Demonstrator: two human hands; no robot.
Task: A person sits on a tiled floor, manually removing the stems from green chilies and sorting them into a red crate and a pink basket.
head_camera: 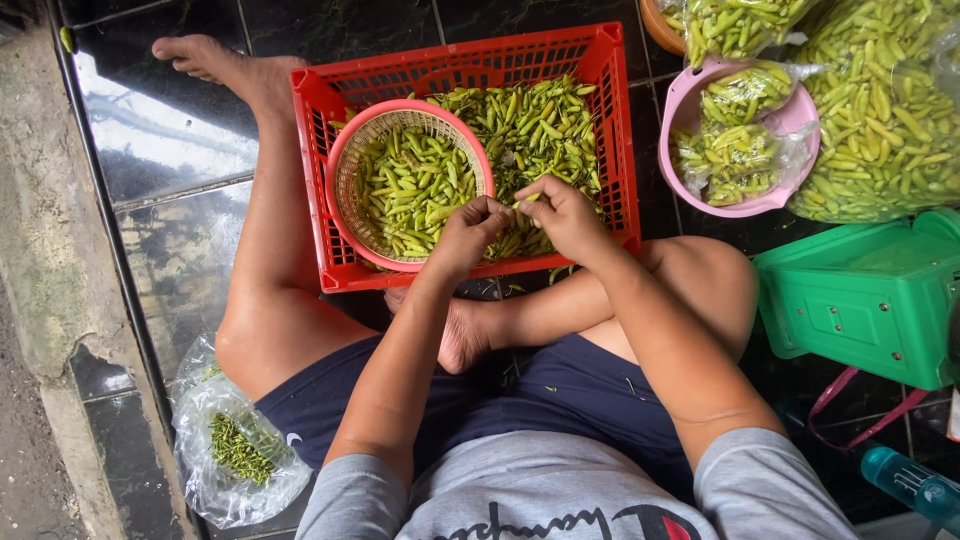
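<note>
A: Both hands meet over the near edge of the red crate [610, 130]. The left hand [462, 238] and right hand [566, 215] are each pinched on the same green chili [522, 200], held between their fingertips just above the heap.

B: For a clean job, I'd judge it best to grip the stem close to the pod with one hand and steady the body with the other, then snap with a short twist rather than a long pull.

A: Just left of the left hand sits the round basket [340, 165], inside the crate and full of chilies. Its rim is close, so a short sideways move reaches it.

B: Room is tight. The crate's front wall lies right beneath the wrists, the person's foot [462, 335] below that. Well right of the right hand stand a pink bowl [680, 105] and a green box [870, 300]; near the left elbow, a plastic bag [230, 450] on the floor.
</note>
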